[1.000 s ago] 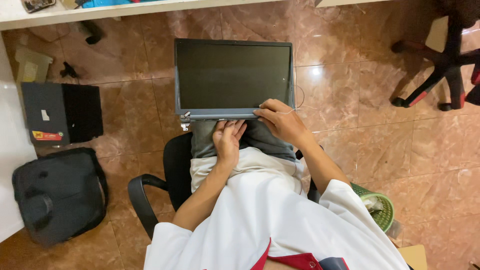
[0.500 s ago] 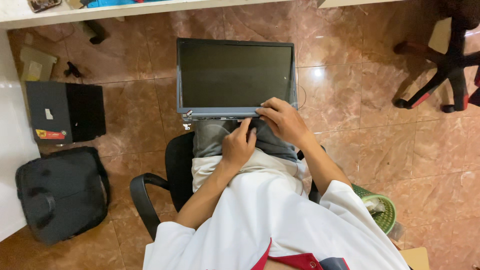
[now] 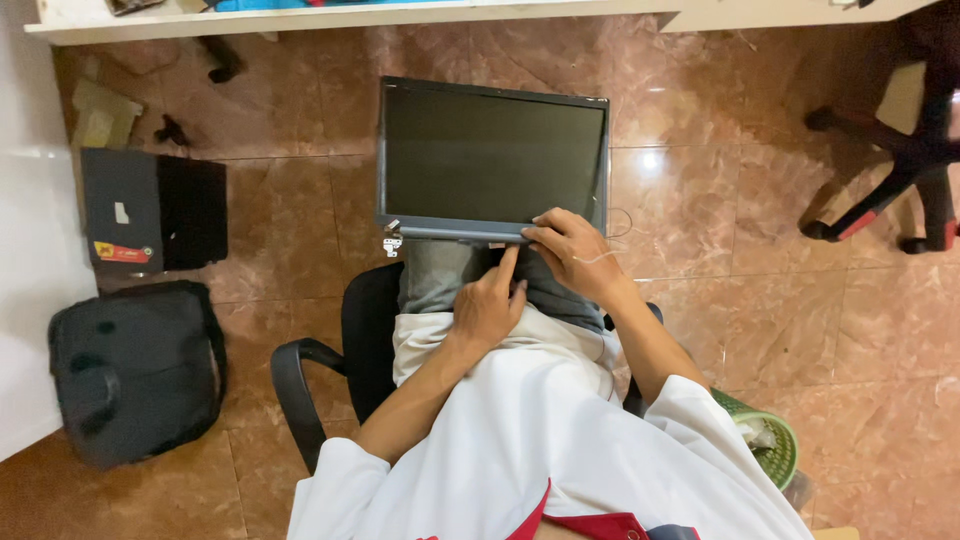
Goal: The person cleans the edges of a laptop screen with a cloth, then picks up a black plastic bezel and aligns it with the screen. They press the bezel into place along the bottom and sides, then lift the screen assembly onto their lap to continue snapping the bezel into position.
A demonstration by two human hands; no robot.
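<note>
A detached laptop screen panel [image 3: 490, 160], dark and grey-framed, stands on my knees with its lower edge toward me. My right hand [image 3: 572, 252] is shut on that lower edge near the right corner, where a thin white wire [image 3: 618, 228] loops out. My left hand [image 3: 488, 308] rests on my lap just below the panel. Its index finger is stretched up to the middle of the lower edge and it holds nothing. A small metal hinge [image 3: 391, 241] sticks out at the panel's lower left corner. I sit on a black armchair [image 3: 330, 370].
On the brown tiled floor to the left lie a black box-shaped case [image 3: 150, 210] and a black bag [image 3: 135, 370]. A green basket [image 3: 770, 450] stands by my right elbow. Another chair's base [image 3: 890, 180] is at the upper right, and a white desk edge [image 3: 350, 17] runs along the top.
My left hand has slid slightly toward me and to the right, and now points its index finger at the panel's lower edge. My right hand keeps its grip.
</note>
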